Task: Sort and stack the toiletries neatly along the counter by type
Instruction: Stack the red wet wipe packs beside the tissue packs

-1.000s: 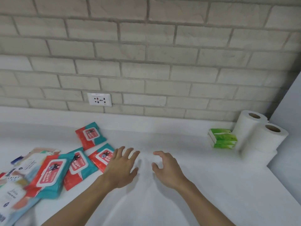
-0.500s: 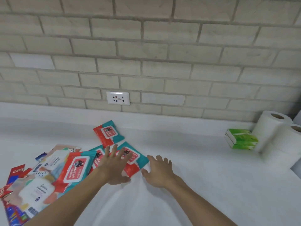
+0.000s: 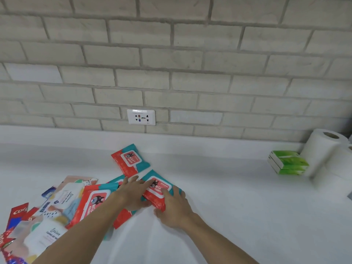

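Observation:
A small red-and-teal wipes pack lies on the white counter. My right hand grips its near right edge, and my left hand presses on its left side, fingers spread. A second small wipes pack lies behind them, nearer the wall. A larger red-and-teal wipes pack sits left of my left arm, partly hidden by it. Pale wet-wipe packs and red toothpaste boxes are heaped at the far left.
Two green tissue packs are stacked at the right, against white paper rolls in the corner. A wall socket sits on the brick wall above the counter's raised back ledge.
The view shifted left. Both hands moved forward onto the small wipes pack, and the right hand has closed on its edge.

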{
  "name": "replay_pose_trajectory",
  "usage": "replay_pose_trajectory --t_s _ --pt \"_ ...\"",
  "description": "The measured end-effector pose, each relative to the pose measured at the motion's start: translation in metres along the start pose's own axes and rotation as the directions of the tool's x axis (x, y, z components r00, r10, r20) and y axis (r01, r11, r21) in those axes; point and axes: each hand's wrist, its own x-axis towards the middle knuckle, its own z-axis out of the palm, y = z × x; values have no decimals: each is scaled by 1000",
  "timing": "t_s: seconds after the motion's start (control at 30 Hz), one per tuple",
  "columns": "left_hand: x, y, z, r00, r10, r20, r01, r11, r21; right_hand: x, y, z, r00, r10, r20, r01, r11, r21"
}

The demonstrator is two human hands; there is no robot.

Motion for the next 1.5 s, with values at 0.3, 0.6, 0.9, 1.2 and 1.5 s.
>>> replay_pose_trajectory --t_s 0.3,0.6,0.9,1.2,1.5 --pt "5 4 -5 995 72 -70 -78 993 -92 -4 9 7 992 8 -123 1 998 68" --pt "14 34 3 986 144 -87 -163 945 -284 -17 34 -4 977 48 -206 -18 989 144" --pt "20 67 11 960 201 -193 -258 906 -336 -26 66 -19 900 348 -263 -60 696 715" --pt "16 99 21 944 166 -285 -301 785 -542 -33 81 -28 758 581 -297 104 341 934" --pt "23 137 -2 906 77 -415 -387 548 -742 -45 111 -73 852 521 -52 66 -7 998"
